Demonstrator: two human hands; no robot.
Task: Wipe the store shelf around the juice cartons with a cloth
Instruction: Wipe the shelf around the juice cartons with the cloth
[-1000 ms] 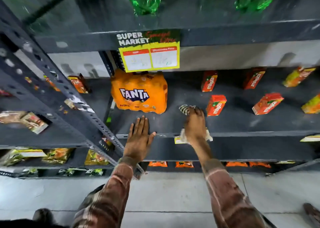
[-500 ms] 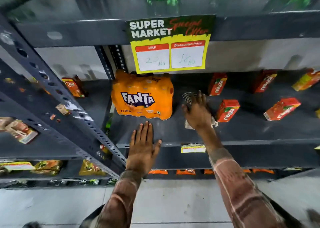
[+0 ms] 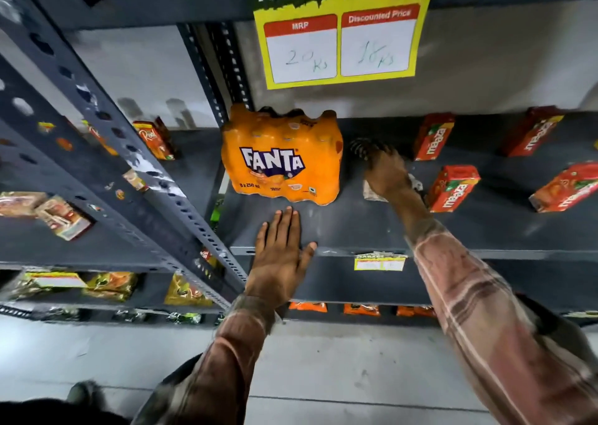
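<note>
The dark grey shelf (image 3: 362, 227) holds several red Maaza juice cartons, the nearest carton (image 3: 453, 187) lying just right of my right hand (image 3: 386, 174), another carton (image 3: 434, 136) behind it. My right hand presses a pale striped cloth (image 3: 372, 191) flat on the shelf between the Fanta pack and the cartons; the cloth sticks out under the palm and past the fingertips. My left hand (image 3: 278, 256) lies flat, fingers apart, on the shelf's front edge below the Fanta pack, holding nothing.
An orange shrink-wrapped Fanta pack (image 3: 281, 156) stands left of the cloth. A yellow price sign (image 3: 339, 36) hangs from the shelf above. A slotted upright (image 3: 136, 165) divides off the left bay with snack packets (image 3: 61, 214). More cartons (image 3: 563, 187) lie to the right.
My right hand has pushed the cloth from the shelf's front edge toward the back, beside the Fanta pack. The left hand stays on the front edge. The view has moved closer.
</note>
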